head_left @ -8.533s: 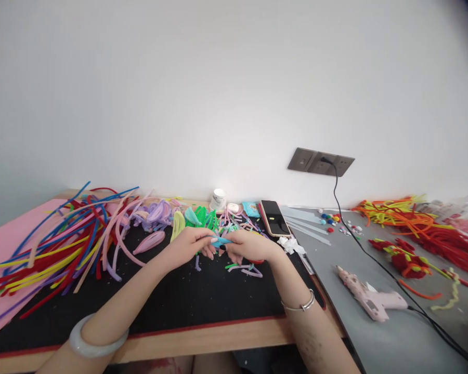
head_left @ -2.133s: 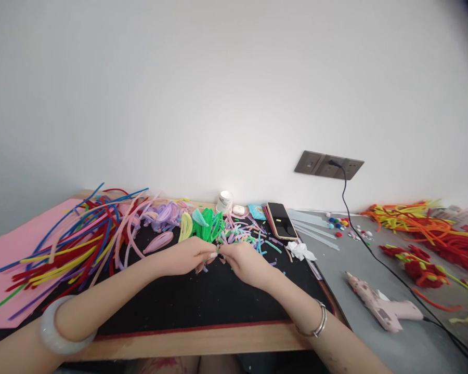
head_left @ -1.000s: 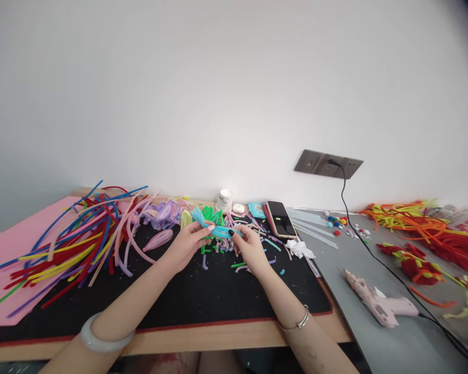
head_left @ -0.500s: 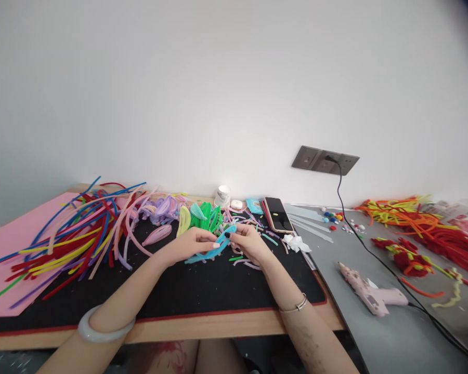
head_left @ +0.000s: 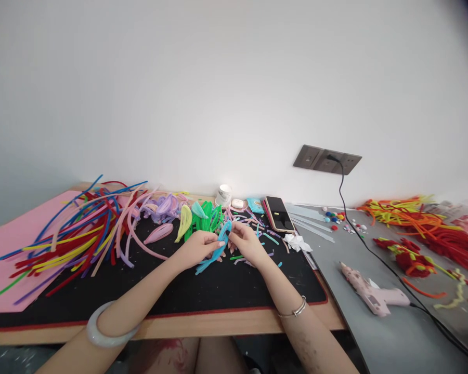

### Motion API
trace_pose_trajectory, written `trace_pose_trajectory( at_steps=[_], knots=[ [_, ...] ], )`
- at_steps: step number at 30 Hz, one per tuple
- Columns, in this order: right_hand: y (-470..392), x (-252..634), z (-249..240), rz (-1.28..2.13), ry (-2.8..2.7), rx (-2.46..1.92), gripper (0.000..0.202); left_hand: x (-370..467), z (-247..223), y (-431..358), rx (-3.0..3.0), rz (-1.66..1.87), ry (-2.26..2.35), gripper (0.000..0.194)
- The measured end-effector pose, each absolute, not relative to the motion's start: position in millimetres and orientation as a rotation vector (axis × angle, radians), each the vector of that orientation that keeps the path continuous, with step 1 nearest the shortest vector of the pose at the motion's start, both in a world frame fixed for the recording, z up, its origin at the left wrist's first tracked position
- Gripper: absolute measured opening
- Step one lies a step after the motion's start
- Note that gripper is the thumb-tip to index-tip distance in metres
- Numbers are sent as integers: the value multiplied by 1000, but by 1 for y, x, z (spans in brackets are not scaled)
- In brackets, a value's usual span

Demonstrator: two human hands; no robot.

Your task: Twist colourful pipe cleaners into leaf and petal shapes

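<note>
The left hand (head_left: 200,249) pinches a looped bundle of light-blue fuzzy stems (head_left: 217,255) between thumb and fingers, and the right hand (head_left: 247,242), just beside it, has its fingertips closed on the bundle's upper end. The bundle is tilted, its rounded top at the right hand's fingers and its looser lower ends hanging just below the left hand's fingers, over the black mat (head_left: 234,292). Just beyond the left hand lie a green bundle (head_left: 207,222) and a yellow one (head_left: 184,223), with a pink bundle (head_left: 158,233) to that hand's left. Farther left, well apart from it, a loose heap of long coloured stems (head_left: 83,244) spreads partly over a pink sheet (head_left: 8,259). Short cut pieces (head_left: 271,238) are scattered around the right hand, mostly beyond it and to its right. A phone (head_left: 280,214) lies past these, with a crumpled white tissue (head_left: 297,242) nearer the right hand's side. Well to the right of that hand, a pink glue gun (head_left: 374,296) lies on the grey surface (head_left: 335,301).
</note>
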State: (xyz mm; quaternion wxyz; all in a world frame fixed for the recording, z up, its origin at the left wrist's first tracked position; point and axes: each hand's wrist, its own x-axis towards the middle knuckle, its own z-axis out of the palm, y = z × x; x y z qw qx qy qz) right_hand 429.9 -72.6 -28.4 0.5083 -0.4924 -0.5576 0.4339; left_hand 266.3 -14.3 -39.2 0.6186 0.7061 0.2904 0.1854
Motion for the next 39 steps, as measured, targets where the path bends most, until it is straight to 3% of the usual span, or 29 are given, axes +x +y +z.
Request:
trace_pose_trajectory(
  at_steps=[22,39],
  knots=[
    [-73,433,-33,1115,-1366,-1242,16,267,-45,-12,1479,508,674,34],
    [-74,426,-32,1121,-1363,-1267,5,266,-46,-13,1545,544,685,31]
  ],
)
